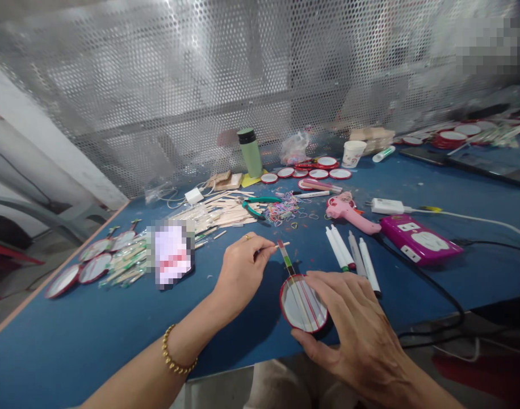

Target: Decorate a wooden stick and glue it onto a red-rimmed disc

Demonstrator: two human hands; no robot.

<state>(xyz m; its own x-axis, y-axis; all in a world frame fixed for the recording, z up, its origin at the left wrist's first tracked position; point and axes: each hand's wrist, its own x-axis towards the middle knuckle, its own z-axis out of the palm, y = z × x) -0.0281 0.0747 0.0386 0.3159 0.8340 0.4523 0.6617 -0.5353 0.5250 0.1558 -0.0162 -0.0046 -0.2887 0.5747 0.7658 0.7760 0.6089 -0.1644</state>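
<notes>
My right hand (357, 326) curls round a small round red-rimmed lid (303, 305) that rests on the blue table near its front edge, with thumb and fingers on the rim. Thin rubber bands cross the lid's white face. A coloured wooden stick (286, 258) lies over the lid and points away from me. My left hand (242, 271), with a ring and a gold bracelet on the wrist, pinches a thin plain stick (281, 245) that touches the top of the coloured one.
Behind lie a pile of wooden sticks (217, 211), green pliers (256, 204), loose coloured rubber bands (283, 211), a pink glue gun (347, 213), white markers (353, 255), a purple power strip (417, 238) and a green bottle (250, 152). Finished red-rimmed pieces (96, 260) lie at left.
</notes>
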